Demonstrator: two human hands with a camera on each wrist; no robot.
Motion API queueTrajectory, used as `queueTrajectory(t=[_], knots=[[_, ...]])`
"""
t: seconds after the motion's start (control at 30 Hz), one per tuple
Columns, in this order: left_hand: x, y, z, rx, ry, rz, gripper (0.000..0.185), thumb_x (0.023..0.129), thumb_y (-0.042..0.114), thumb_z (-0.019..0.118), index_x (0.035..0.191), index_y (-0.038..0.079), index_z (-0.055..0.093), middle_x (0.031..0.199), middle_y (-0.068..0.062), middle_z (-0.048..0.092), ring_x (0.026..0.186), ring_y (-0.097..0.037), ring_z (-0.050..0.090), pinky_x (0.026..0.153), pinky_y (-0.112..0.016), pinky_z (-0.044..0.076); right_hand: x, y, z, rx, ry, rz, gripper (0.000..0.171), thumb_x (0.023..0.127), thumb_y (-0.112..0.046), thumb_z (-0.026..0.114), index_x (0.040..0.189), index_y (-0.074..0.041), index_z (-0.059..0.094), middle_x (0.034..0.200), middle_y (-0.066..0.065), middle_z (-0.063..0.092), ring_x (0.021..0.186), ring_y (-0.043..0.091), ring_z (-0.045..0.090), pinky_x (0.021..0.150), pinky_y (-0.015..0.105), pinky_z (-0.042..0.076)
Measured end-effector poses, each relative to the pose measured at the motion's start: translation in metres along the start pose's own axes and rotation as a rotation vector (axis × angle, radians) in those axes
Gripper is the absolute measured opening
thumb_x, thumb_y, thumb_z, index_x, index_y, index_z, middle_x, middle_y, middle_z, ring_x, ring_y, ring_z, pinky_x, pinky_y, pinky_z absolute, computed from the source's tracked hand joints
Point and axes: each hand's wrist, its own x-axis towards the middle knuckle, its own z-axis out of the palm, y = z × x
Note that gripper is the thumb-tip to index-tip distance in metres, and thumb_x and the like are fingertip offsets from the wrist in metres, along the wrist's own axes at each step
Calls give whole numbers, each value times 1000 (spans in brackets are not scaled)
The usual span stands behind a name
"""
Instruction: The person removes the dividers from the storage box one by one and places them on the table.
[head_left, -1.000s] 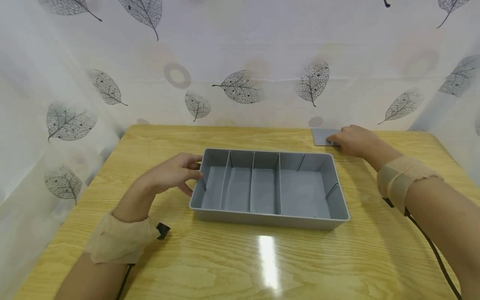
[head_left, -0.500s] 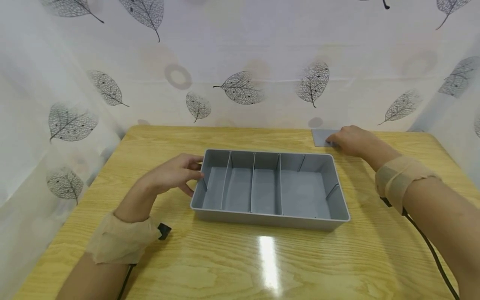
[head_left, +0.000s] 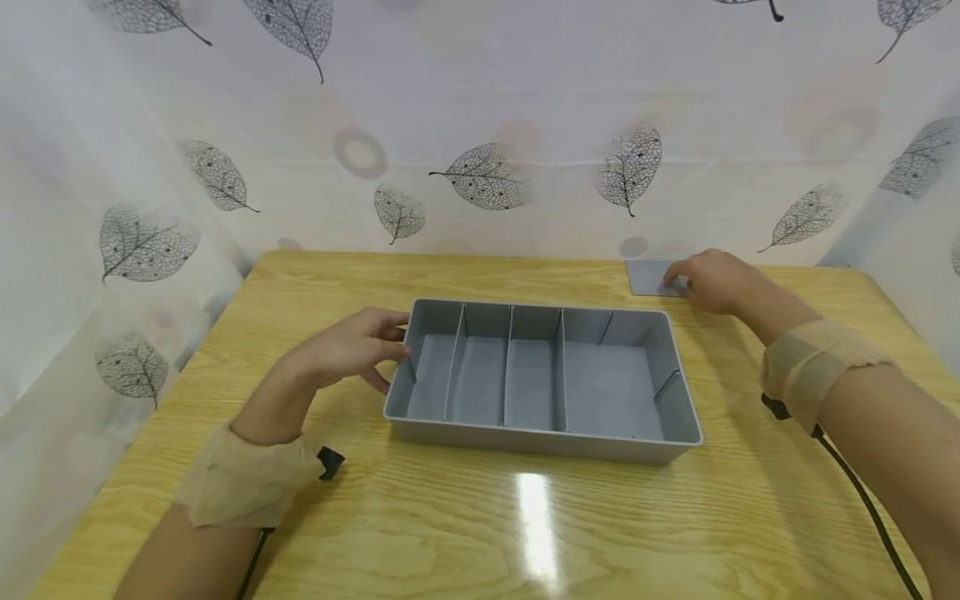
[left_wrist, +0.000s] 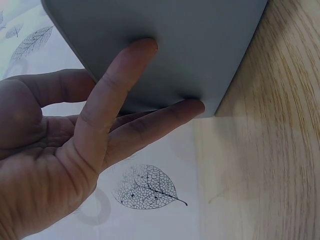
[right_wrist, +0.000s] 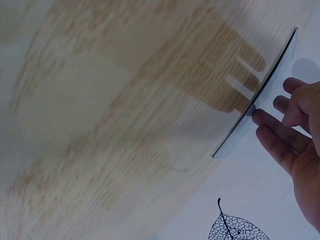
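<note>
A grey plastic drawer organizer box [head_left: 540, 442] stands on the table, split by thin upright dividers [head_left: 507, 367] into narrow compartments at left and a wider one at right. My left hand [head_left: 341, 346] rests against its left end; in the left wrist view extended fingers touch the outer wall [left_wrist: 200, 45]. Toward the back edge of the table lies a flat grey divider panel [head_left: 647, 280]. Over its right part is my right hand [head_left: 716, 282], fingers loosely bent. The right wrist view has a fingertip close to the panel [right_wrist: 265, 90]; whether it touches I cannot tell.
The wood-grain table [head_left: 450, 533] ends at a pale leaf-print curtain [head_left: 540, 100] behind and at both sides. Wrapped bands on both wrists carry small black cameras [head_left: 330, 462] with cables trailing back along the forearms.
My right hand has shifted slightly right and its fingertips have drawn back, so more of the grey panel shows. The left hand and the box stay in place.
</note>
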Motion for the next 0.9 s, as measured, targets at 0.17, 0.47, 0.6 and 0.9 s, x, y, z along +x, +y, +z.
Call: queueTrajectory(t=[0.17,0.47,0.6,0.9], knots=[[0,1,0,1,2,-5,54,102,1,41,154,-2,30,140,-33,51,119,-43,59,73,-47,62,-3,2,-5,-1,22,26,37,88,6,47,116,2,70,111,28,69,93,45,64,84,56,52],[1,3,1,9,4,-9,55,101,1,42,155,-1,29,141,-32,50,120,-44,58,73,-47,62,-7,-6,-33,18,110,5,40,87,5,44,119,5,68,68,16,64,47,13,28,54,32,34],[0,3,1,11,6,-12,54,101,1,41,154,-1,31,140,-32,51,120,-44,58,73,-47,62,-9,-21,-49,12,158,-55,35,88,4,47,115,5,70,107,25,72,64,27,61,64,42,50],[-1,2,0,12,3,-4,54,101,1,41,154,-4,30,140,-33,50,119,-42,58,74,-46,62,-12,-86,-79,22,151,-107,31,89,-1,49,109,-1,73,99,13,75,60,18,51,61,36,44]])
